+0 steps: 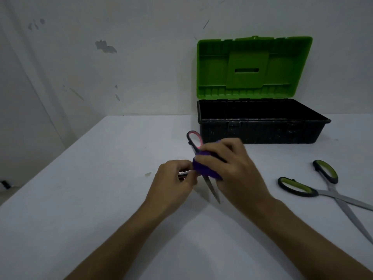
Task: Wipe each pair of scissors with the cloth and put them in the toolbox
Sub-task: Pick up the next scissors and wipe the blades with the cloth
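The left hand (175, 179) pinches one blade tip of the pink scissors (198, 156), thumb and fingers curled round the thin strip of metal. The right hand (228, 164) grips a purple cloth (203, 168) wrapped about the scissors near their pivot, fingers curled over it. These scissors are spread open above the table (80, 199): one blade runs left into the left hand, the other points down toward the person, and a black handle loop lined in pink stands up behind the cloth. The second handle is hidden, probably under the right hand.

A toolbox (262, 130) sits at the back of the table against the wall (101, 57), just beyond the hands. Its black tray shows a dark inside, and its green lid (254, 67) stands upright and open. No lettering or brand can be read on lid, tray or either pair.

To the right lies a larger pair, the green scissors (327, 190), blades crossed and open, flat on the table, well apart from the hands.
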A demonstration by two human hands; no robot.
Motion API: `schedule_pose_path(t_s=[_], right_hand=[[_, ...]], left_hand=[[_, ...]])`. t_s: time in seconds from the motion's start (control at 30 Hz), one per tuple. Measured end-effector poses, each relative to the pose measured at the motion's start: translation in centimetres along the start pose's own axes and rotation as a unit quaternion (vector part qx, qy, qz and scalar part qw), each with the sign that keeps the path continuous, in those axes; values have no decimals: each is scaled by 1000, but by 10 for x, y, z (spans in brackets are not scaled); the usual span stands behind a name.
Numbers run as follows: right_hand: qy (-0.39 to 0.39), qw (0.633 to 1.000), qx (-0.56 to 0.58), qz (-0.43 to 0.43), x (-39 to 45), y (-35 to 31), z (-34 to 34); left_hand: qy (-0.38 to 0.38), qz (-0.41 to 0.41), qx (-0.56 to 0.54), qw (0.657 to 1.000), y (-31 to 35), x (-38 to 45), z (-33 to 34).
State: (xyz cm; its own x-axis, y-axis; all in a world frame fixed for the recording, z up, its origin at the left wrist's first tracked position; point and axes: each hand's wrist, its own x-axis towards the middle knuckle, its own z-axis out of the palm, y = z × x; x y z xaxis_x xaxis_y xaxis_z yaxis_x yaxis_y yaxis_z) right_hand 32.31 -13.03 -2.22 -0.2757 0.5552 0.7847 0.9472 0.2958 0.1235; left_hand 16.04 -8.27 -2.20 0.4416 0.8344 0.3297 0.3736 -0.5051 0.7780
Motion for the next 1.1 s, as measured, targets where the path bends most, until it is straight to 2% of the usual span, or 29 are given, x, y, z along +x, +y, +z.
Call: schedule_pose_path(t_s=[0.07, 0.13, 0.23, 0.3, 0.37, 0.47, 0.57, 0.67, 0.77, 0.87, 1.03, 1.1], right_hand=[[-29, 1000, 2, 2, 0, -4, 6], [-39, 998, -13, 39, -3, 8, 7], [-16, 994, -23, 101, -7, 33, -1], [11, 994, -21, 111, -7, 36, -8], [23, 996, -15, 80, -3, 24, -9], [-29, 1000, 2, 3, 0, 0, 1], [-38, 999, -1, 33, -3, 10, 7], [14, 996, -5, 87, -9, 33, -2], [47, 999, -8, 25, -7, 25, -7], [-11, 1000, 5, -29, -3, 8, 3], [9, 993, 12, 115, -13, 42, 0], [2, 992, 16, 126, -17, 45, -4]], left_hand=[[-1, 6, 2, 1000, 1, -2, -1], [7, 11, 13, 1000, 2, -3, -5], [20, 5, 5, 1000, 1, -2, -8], [24, 0, 5, 1000, 1, 0, -7], [27, -6, 12, 1000, 2, 1, -6], [22, -8, 28, 999, 3, 1, -6], [33, -10, 19, 999, 1, 1, -13], [25, -63, -31, 997, -3, 5, -16], [-8, -109, -98, 989, -1, 6, -10], [-10, -83, -88, 993, 0, 4, -9], [20, -44, -1, 999, -7, 3, -16], [6, -47, 38, 998, -6, 2, -11]])
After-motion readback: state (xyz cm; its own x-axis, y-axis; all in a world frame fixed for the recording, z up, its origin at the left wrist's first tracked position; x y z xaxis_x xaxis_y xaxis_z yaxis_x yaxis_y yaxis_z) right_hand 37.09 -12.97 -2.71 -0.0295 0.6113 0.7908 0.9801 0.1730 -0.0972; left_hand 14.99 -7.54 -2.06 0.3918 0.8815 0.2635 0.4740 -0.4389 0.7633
